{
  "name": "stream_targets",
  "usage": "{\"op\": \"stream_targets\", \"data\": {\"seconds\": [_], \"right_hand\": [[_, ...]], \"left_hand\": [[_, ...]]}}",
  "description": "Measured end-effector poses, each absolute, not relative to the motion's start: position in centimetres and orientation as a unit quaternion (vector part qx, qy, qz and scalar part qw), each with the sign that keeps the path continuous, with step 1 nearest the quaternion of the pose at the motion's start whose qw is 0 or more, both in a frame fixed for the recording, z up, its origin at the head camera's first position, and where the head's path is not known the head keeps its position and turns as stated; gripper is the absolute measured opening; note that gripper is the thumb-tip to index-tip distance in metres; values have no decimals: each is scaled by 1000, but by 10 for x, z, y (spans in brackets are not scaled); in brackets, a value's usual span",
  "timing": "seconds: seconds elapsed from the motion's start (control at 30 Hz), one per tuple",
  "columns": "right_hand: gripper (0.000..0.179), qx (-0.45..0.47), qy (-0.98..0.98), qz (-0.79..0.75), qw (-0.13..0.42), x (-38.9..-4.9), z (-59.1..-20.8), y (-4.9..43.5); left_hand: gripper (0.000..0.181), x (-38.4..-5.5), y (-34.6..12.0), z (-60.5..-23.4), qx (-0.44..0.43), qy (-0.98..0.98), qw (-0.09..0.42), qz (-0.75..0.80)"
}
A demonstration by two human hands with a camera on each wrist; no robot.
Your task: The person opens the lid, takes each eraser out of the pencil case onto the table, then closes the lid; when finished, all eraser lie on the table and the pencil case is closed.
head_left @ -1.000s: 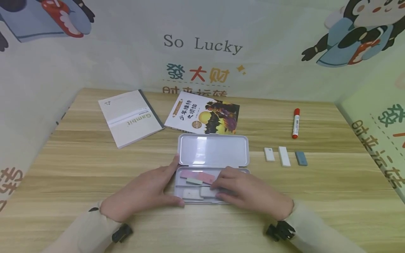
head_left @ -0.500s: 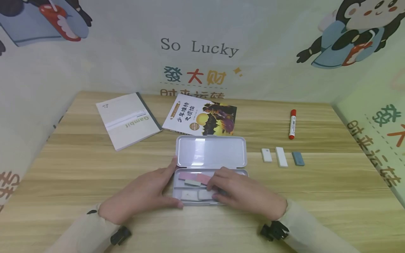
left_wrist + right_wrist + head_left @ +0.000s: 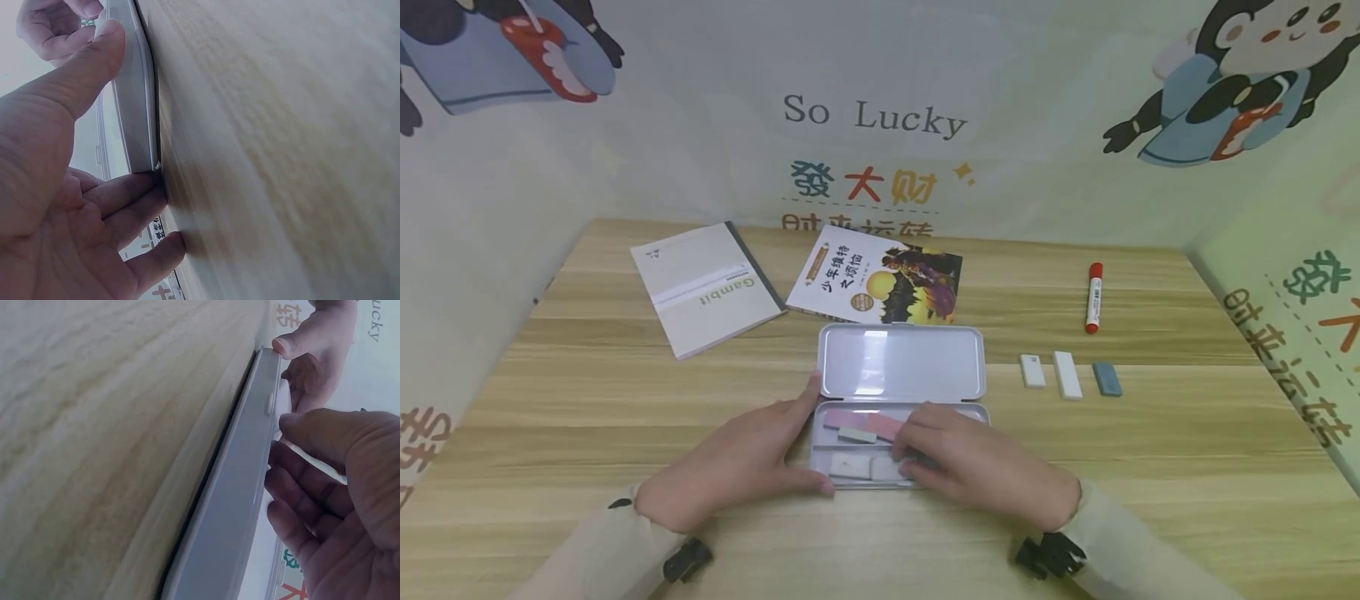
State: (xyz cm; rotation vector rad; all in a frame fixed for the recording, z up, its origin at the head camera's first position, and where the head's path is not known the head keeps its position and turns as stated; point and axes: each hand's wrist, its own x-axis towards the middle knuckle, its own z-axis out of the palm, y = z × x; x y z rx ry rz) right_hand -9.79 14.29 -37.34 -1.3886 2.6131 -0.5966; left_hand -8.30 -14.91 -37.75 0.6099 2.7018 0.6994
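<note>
An open pale pencil case point(image 3: 901, 360) lies before me, its lid folded back. My left hand point(image 3: 741, 454) holds its left end, thumb at the near corner, fingers along the side. In the near compartment, a white eraser point(image 3: 851, 465) lies at the left. Beside it is a second white eraser point(image 3: 886, 468), which my right hand point(image 3: 973, 454) pinches with curled fingers partly hiding it. Two pink erasers point(image 3: 844, 418) and a small pale green eraser point(image 3: 857, 435) sit in the far compartment. Below my right fingers, the case's right part is hidden.
To the right lie two white erasers point(image 3: 1067, 375) and a blue-grey eraser point(image 3: 1107, 378), with a red-capped marker point(image 3: 1093, 298) behind them. A notebook point(image 3: 703, 287) and a picture-covered book point(image 3: 880, 275) lie behind the case, near the printed backdrop point(image 3: 1037, 125).
The second white eraser has come down from partly overlapping the first to lying level beside it. My right hand has moved slightly with it; the left hand keeps its hold.
</note>
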Motion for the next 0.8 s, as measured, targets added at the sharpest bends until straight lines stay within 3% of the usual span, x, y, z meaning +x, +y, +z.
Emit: {"op": "stream_targets", "data": {"seconds": [0.43,0.8], "right_hand": [[22,-425,877,-196,110,-95,-373,139],[25,-419,880,-189,115,-94,-372,136]], "left_hand": [[130,-83,-148,-379,207,937,145,243],[127,-82,-150,-379,219,935,133,244]]}}
